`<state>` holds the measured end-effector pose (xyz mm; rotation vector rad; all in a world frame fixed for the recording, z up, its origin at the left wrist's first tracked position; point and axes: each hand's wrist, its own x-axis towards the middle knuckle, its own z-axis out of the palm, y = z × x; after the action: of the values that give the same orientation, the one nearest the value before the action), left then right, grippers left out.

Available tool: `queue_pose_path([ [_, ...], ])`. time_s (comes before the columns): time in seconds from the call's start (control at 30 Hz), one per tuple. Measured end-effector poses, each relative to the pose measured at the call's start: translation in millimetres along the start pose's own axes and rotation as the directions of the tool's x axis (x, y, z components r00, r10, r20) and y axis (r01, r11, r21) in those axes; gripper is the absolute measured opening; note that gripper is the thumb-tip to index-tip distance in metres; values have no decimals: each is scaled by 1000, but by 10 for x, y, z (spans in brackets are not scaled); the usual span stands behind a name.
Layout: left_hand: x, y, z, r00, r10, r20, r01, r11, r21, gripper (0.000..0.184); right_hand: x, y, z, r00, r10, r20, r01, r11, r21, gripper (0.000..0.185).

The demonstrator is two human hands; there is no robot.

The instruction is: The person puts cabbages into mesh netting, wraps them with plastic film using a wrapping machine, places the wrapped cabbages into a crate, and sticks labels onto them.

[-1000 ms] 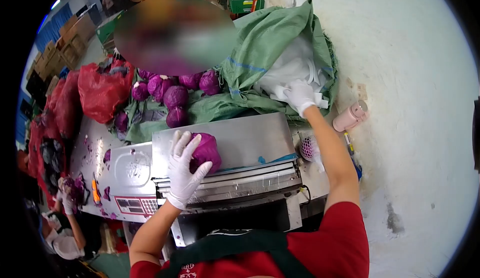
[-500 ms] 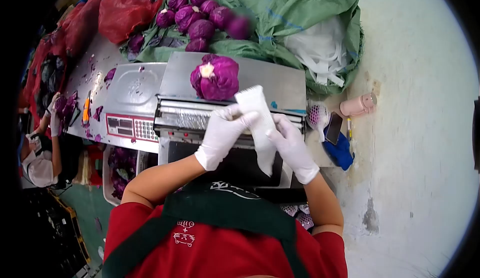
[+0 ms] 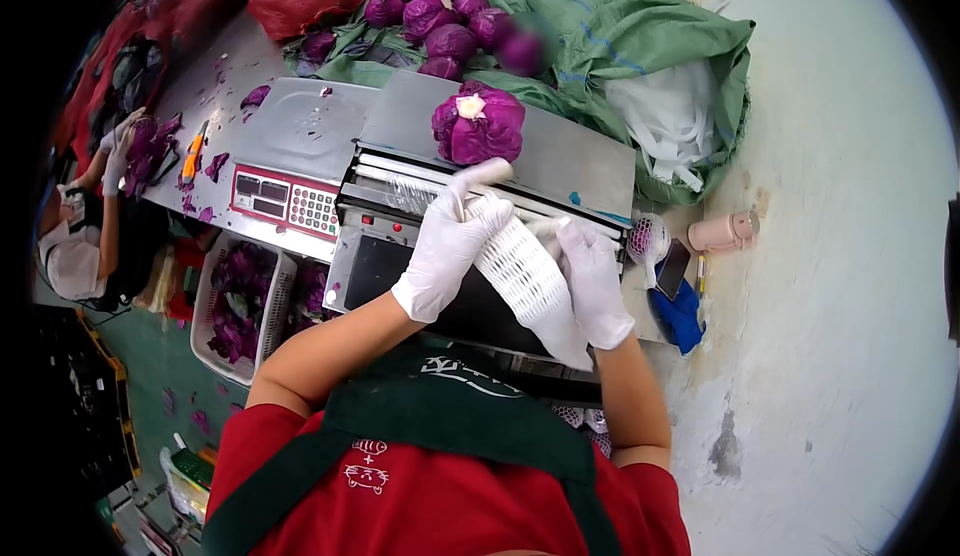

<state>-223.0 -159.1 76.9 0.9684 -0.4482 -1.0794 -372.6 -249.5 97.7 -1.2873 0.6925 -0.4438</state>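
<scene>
A white foam mesh sleeve (image 3: 524,278) is stretched between my gloved hands, its slits spread into a net pattern. My left hand (image 3: 448,246) grips its upper left edge, with one finger pointing up and right. On the other side, my right hand (image 3: 595,281) has its fingers closed on the sleeve's right edge. The sleeve's lower end hangs toward my apron. Just beyond my hands, a red cabbage (image 3: 478,124) rests stem end up on the metal top of a film wrapping machine (image 3: 400,86). The sleeve and hands cover part of the machine's dark front plate.
A scale (image 3: 285,201) stands left of the machine. Several red cabbages (image 3: 430,18) lie on green sacking; a green sack (image 3: 640,31) holds more white sleeves (image 3: 665,121). Right are a pink bottle (image 3: 725,231) and phone (image 3: 673,266). A co-worker's gloved hands (image 3: 118,151) hold purple leaves.
The narrow, folded sleeve is now spread wider, showing its mesh. My left hand has tilted its finger up, and my right hand has moved slightly down. The view has shifted left.
</scene>
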Motion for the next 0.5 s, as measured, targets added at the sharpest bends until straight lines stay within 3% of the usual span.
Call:
queue_pose_path([
  [0.07,-31,-28,25,998,52,-41,-56,994,-99,19,59,22,117,1000,20,-4,-20,997,-71,27],
  [0.13,3,-147,25,975,97,-197,-108,993,-42,10,168,257,361,996,-83,-31,88,961,264,31],
  [0.17,22,-202,11,961,173,-214,-171,985,28,8,273,387,370,931,-365,3,364,930,51,34],
  [0.2,25,-222,-13,967,151,-207,-134,986,95,8,296,366,425,892,-453,-8,440,871,-217,37],
  [0.27,117,-447,-136,842,509,-177,-386,798,462,10,241,318,562,963,-264,-57,270,952,142,40],
  [0.3,81,-333,-94,730,673,-123,-472,625,622,12,238,305,573,955,-283,-89,293,948,123,36],
  [0.33,107,-229,-101,575,817,35,-610,400,685,9,273,370,503,951,-295,-92,302,950,77,27],
  [0.37,95,-225,-108,755,645,-120,-552,723,416,7,268,381,474,945,-301,-131,314,945,96,22],
  [0.4,85,-188,-98,900,396,-183,-389,918,73,6,264,344,472,937,-305,-171,326,939,113,17],
  [0.43,81,-93,-97,903,388,-183,-353,914,200,10,300,376,409,925,-299,-232,327,941,89,16],
  [0.47,64,-43,-111,982,167,-89,-171,985,-38,16,311,397,257,944,-251,-215,295,932,209,19],
  [0.5,73,-38,-207,967,-148,210,162,985,-54,18,322,418,105,959,-201,-198,258,909,326,21],
])
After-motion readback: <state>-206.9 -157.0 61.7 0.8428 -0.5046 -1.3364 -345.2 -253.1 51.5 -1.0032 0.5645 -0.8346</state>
